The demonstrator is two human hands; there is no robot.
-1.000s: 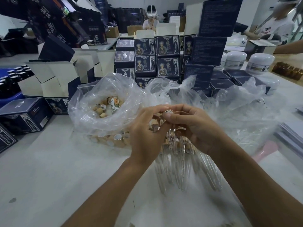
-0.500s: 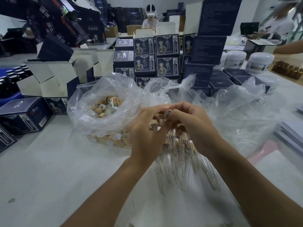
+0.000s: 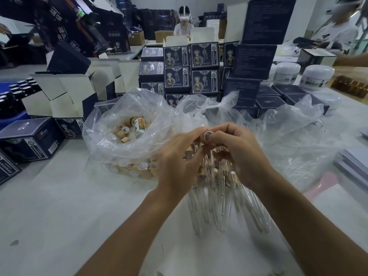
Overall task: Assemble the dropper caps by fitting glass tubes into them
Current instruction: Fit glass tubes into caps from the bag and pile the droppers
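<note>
Nearest on the worktop (image 3: 59,206) lie finished glass tubes (image 3: 215,208) w/ caps, above them left hand (image 3: 175,158) & right hand (image 3: 243,156) both pinch one dropper cap (image 3: 208,135), hiding its tube, then a clear bag (image 3: 123,124) of caps, then stacked dark boxes (image 3: 191,68).

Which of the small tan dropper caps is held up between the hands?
The tan dropper cap pinched at both hands' fingertips, round end facing the camera; the others lie in the clear plastic bag or among the glass tubes.
</note>
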